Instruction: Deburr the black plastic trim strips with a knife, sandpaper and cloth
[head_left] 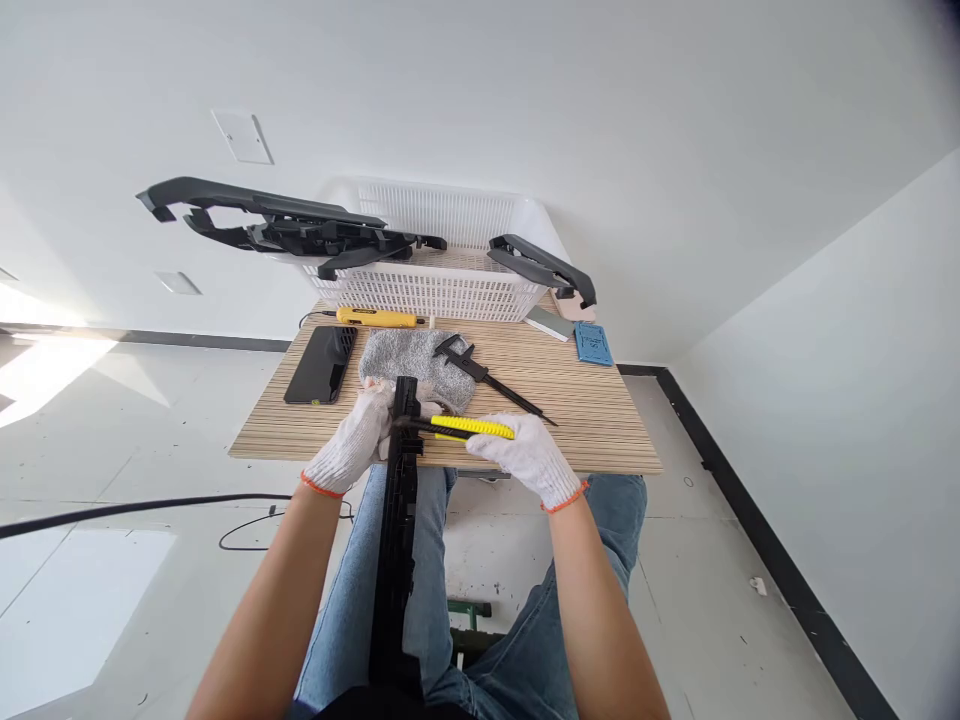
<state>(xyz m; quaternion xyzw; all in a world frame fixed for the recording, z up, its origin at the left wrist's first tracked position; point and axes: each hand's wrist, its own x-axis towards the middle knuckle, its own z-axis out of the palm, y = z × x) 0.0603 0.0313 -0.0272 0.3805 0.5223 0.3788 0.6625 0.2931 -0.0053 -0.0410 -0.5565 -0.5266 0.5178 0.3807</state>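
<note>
My left hand, in a white knit glove with an orange cuff, is closed around the upper end of a long black plastic part. The part hangs past the table's front edge and runs down over my left thigh toward my body. My right hand, gloved the same way, grips a yellow-and-black hand tool with a ridged handle. Its dark tip lies across the part near my left fingers; its exact kind I cannot make out. Behind the hands, a black caliper lies partly on a grey cloth.
A white plastic basket at the table's back holds several long black parts that stick out past its rim. On the table are a black phone, a yellow corded tool and a blue block. A black cable runs at left.
</note>
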